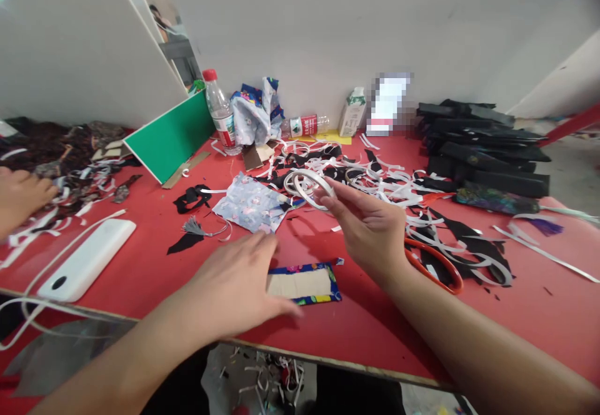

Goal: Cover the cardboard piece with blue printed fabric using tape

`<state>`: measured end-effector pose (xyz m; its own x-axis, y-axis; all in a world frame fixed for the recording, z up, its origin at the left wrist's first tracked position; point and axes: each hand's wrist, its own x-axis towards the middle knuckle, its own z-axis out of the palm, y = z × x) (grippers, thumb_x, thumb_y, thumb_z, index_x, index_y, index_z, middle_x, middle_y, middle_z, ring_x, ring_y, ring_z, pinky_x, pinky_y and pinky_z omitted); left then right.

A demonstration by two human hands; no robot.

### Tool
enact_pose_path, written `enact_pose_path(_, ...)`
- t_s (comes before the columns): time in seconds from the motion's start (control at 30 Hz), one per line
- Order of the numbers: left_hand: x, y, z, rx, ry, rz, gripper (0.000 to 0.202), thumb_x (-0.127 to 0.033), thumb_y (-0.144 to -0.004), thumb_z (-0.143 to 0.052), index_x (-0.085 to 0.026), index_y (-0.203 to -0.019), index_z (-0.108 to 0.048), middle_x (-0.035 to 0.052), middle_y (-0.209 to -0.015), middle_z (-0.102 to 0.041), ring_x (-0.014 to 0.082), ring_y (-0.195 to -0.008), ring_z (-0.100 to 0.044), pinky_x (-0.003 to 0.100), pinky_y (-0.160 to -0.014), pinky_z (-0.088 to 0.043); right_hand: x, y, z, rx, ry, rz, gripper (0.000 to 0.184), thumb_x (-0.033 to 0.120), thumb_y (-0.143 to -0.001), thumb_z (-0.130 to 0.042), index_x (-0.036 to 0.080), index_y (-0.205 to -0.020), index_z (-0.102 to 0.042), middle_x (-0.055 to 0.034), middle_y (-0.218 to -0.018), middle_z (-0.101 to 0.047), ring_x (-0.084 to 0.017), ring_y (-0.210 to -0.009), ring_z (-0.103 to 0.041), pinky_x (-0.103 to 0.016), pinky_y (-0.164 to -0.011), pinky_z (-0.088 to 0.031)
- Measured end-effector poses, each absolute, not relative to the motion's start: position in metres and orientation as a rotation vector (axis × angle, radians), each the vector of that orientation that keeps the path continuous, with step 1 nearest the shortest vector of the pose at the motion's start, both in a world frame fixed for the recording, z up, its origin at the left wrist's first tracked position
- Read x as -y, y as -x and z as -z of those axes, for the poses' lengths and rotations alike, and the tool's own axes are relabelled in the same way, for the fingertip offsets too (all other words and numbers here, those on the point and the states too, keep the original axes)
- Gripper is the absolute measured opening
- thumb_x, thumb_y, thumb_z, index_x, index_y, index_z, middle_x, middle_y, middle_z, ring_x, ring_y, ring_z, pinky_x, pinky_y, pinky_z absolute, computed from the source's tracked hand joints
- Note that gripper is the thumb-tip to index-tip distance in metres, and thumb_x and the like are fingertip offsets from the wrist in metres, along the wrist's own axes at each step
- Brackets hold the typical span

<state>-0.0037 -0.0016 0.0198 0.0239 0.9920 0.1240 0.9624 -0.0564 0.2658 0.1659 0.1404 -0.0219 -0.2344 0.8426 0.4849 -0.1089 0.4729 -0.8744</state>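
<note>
In my right hand (370, 227) is a roll of double-sided tape (307, 187), pinched between thumb and fingers above the table. My left hand (239, 277) has its fingers spread and holds nothing. It hovers at the left end of a blue patterned fabric strip (336, 293) with a cream backing piece (300, 284) lying on it, and partly hides that end. Whether it touches the strip I cannot tell. Beyond it lies a light blue printed cloth (253, 202). Orange-handled scissors (452, 274) rest by my right forearm, their blades hidden.
Black and white scraps (389, 184) litter the red table (375, 334). A water bottle (220, 115), a carton (352, 114) and a lit phone (388, 105) stand at the back. Stacked black pieces (487, 152) lie right, a white power bank (89, 259) left. Another person's hand (21, 196) shows far left.
</note>
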Motion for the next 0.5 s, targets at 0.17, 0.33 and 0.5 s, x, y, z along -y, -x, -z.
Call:
enact_pose_path(0.17, 0.009, 0.009, -0.022, -2.012, -2.004, -0.091, 0.041, -0.043, -0.073, -0.086, -0.021, -0.098, -0.064, 0.0137, -0.104, -0.074, 0.0339, -0.087, -0.072, 0.040, -0.066, -0.051, -0.140, -0.166, 0.019, 1.633, 0.566, -0.779, 0.023, 0.018, -0.092, -0.076, 0.034, -0.106, -0.084, -0.0031, -0.114, -0.078, -0.019, -0.091, -0.077, -0.036, -0.075, -0.068)
enact_pose_path(0.33, 0.007, 0.016, -0.016, -1.995, -1.908, -0.306, 0.035, -0.032, -0.075, -0.081, -0.024, -0.102, -0.058, 0.0078, -0.093, -0.074, 0.0260, -0.074, -0.069, 0.031, -0.054, -0.042, -0.138, -0.170, 0.012, 1.718, 0.434, -0.677, 0.033, 0.012, -0.095, -0.070, 0.040, -0.108, -0.083, -0.0012, -0.096, -0.073, -0.017, -0.084, -0.071, -0.031, -0.068, -0.063)
enact_pose_path(0.5, -0.002, 0.029, -0.010, -2.040, -1.543, -0.746, 0.028, -0.025, -0.080, -0.078, -0.025, -0.096, -0.056, -0.0004, -0.077, -0.072, 0.0185, -0.061, -0.064, 0.026, -0.049, -0.042, -0.136, -0.176, 0.002, 1.604, 0.428, -0.946, 0.048, 0.015, -0.089, -0.079, 0.044, -0.127, -0.076, 0.0014, -0.091, -0.077, -0.016, -0.073, -0.071, -0.028, -0.055, -0.060)
